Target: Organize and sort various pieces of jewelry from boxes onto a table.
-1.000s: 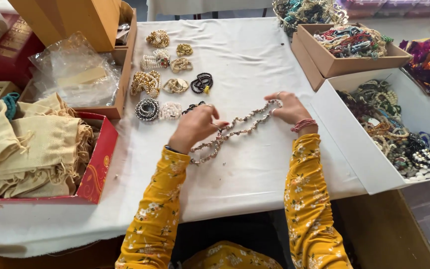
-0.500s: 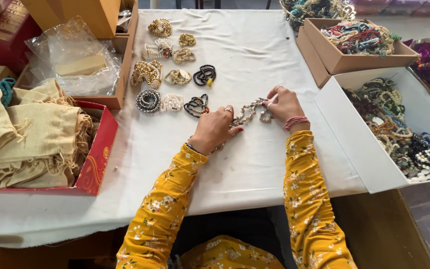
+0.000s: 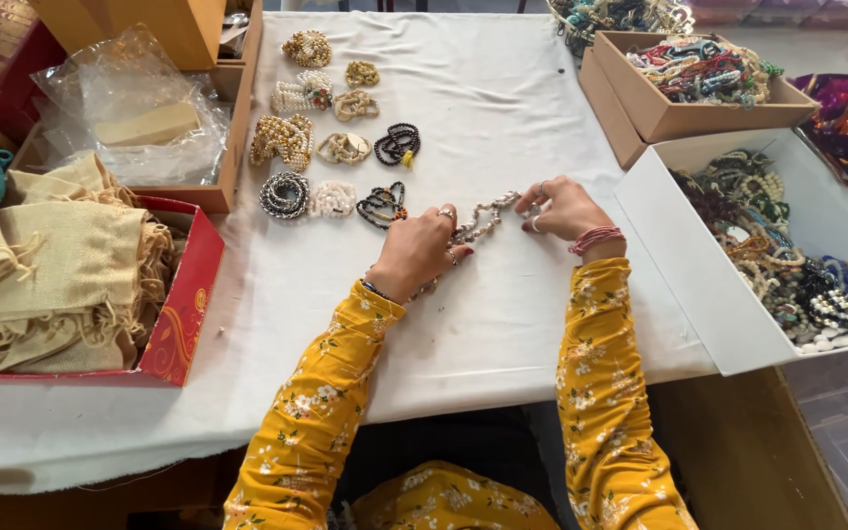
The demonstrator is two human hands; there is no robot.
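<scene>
Two hands meet over a pale bead necklace (image 3: 478, 221) on the white desk (image 3: 503, 324). Left hand (image 3: 416, 253) curls over one end, fingers closed on the strand, with more beads trailing under its wrist. Right hand (image 3: 563, 208) pinches the other end between fingertips. Just beyond the left hand lie rows of coiled bracelets (image 3: 336, 147). Beside the right hand sits a white box (image 3: 699, 294) of mixed beads.

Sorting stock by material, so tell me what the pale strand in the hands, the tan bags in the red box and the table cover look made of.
Pale beaded strand: small glossy beads, maybe shell or plastic. Tan drawstring bags: coarse matte woven cloth, frayed edges, likely jute. White table cover: soft creased fabric.
</scene>
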